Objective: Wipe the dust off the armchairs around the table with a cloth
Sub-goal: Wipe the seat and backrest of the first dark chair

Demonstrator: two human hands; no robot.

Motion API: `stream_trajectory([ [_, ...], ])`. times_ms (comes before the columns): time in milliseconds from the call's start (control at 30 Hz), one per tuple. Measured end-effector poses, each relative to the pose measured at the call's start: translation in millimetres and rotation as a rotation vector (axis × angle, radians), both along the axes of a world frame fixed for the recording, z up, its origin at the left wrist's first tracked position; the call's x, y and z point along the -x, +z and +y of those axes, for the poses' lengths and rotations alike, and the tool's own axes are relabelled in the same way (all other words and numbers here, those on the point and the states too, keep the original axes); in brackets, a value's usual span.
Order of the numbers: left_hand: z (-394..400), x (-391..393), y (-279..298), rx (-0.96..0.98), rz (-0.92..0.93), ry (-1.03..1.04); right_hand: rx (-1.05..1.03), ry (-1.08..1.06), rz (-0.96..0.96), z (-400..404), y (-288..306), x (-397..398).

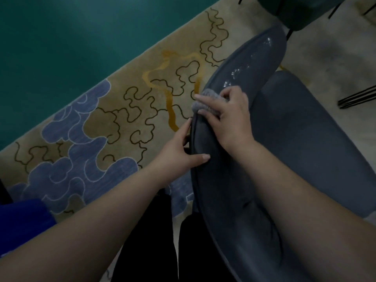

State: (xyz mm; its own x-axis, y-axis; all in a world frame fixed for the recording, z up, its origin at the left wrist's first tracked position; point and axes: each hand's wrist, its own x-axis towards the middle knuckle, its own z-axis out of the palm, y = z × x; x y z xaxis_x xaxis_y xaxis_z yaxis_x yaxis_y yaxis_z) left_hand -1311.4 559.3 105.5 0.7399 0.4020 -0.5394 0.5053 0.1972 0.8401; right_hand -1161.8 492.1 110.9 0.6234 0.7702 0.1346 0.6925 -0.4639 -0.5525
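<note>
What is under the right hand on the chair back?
A grey cloth lies under the right hand, pressed on the top edge of the armchair backrest. The cloth's middle part is covered by the fingers.

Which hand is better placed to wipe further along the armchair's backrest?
The right hand: it holds the grey cloth on the backrest. The left hand only grips the backrest's edge.

A patterned rug [122, 110] lies on teal floor [61, 37], thin black legs [356, 98] nearby.
</note>
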Motion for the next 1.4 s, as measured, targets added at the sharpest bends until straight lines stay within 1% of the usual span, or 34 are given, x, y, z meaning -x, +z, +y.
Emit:
stream_trajectory([
  [67, 10.0, -8.0, -1.2, 0.015, -0.018, -0.04, -0.004, -0.048, 0.007, -0.7, -0.3, 0.7],
  [133, 18.2, -14.0, -3.0, 0.039, -0.025, -0.078, -0.007, -0.035, 0.008, -16.3, -2.5, 17.7],
  [233, 30.3, -22.5, -2.7, 0.049, -0.026, -0.143, -0.004, -0.026, 0.07, -28.2, -0.7, 32.5],
  [333, 37.5, -28.4, -4.4, 0.077, -0.054, -0.209, 0.042, -0.046, 0.038, -0.4, 2.9, 5.1],
  [433, 45.1, -34.0, -7.4, 0.059, -0.074, -0.275, 0.042, -0.128, 0.032, 22.4, 4.4, -11.9],
  [533, 54.3, -39.4, -11.9, 0.063, -0.059, -0.323, 0.017, -0.143, 0.043, 4.3, 0.4, 5.1],
  [667, 71.0, -51.2, -12.1, 0.003, -0.033, -0.392, 0.006, -0.152, 0.099, -14.9, -1.8, 19.2],
  [867, 85.3, -71.0, -11.7, 0.053, -0.097, -0.389, 0.044, -0.218, 0.033, 28.8, -3.0, -37.6],
  [967, 88.5, -78.3, -10.8, 0.071, -0.086, -0.373, -0.009, -0.272, 0.042, 23.6, -7.3, -31.3],
  [1100, 94.1, -93.9, -9.1, 0.02, -0.074, -0.384, -0.112, -0.357, 0.092, 9.4, -13.5, -9.2],
  [1200, 99.6, -105.3, -9.8, 0.05, -0.088, -0.416, -0.088, -0.387, 0.104, 23.2, -16.6, -46.3],
  [1300, 106.7, -117.8, -12.3, 0.034, -0.072, -0.389, -0.078, -0.414, 0.123, 38.2, -18.5, -82.5],
  [1400, 111.6, -131.9, -14.7, 0.009, -0.058, -0.402, -0.106, -0.403, 0.093, 32.1, -22.1, -74.3],
])
